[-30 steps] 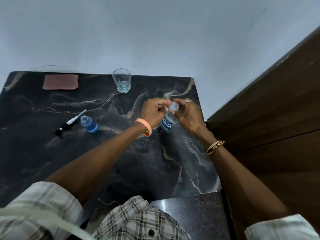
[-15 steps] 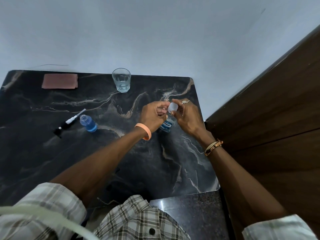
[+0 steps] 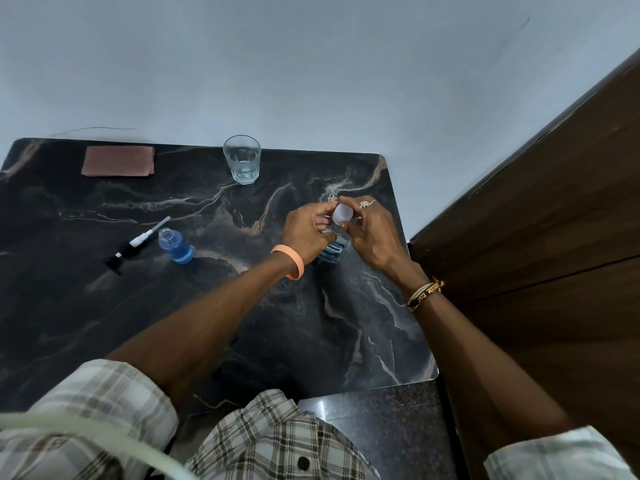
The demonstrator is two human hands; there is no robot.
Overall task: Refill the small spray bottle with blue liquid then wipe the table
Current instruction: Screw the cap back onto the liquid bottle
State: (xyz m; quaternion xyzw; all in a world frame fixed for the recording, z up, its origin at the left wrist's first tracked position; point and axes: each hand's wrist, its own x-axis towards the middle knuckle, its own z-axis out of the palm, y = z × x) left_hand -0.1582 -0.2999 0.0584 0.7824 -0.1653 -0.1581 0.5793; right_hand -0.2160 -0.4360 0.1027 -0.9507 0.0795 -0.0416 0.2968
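Spanning most of the view, the dark marbled bench [image 3: 173, 323] looks hard and slick, so I judge a drip would spread and a tipped bottle would skid. At its far left corner lies the folded brown cloth [image 3: 117, 161], soft and limp, best gathered under a whole palm for wiping. A clear glass [image 3: 241, 159] stands upright at the far edge, fragile and well apart from the work. Toward the right, the refill bottle [image 3: 332, 252] of blue liquid stands on the bench between both hands, the left hand [image 3: 304, 233] with its fingers curled round the upper body. Thin plastic like this probably flexes, so a squeeze once open could spurt; a hold low on the labelled body seems safer. Well to the left stands the small spray bottle [image 3: 175, 245], open-mouthed and partly filled with blue. It is likely light and easily knocked over, so steady its base when pouring into that narrow neck. Just left of it lies the spray pump [image 3: 133, 247], its thin tube pointing far and right; take it by the black head. Smallest is the pale cap [image 3: 343, 213] atop the refill bottle, pinched by the right hand [image 3: 372, 237]; whether it sits threaded or loose I cannot tell.
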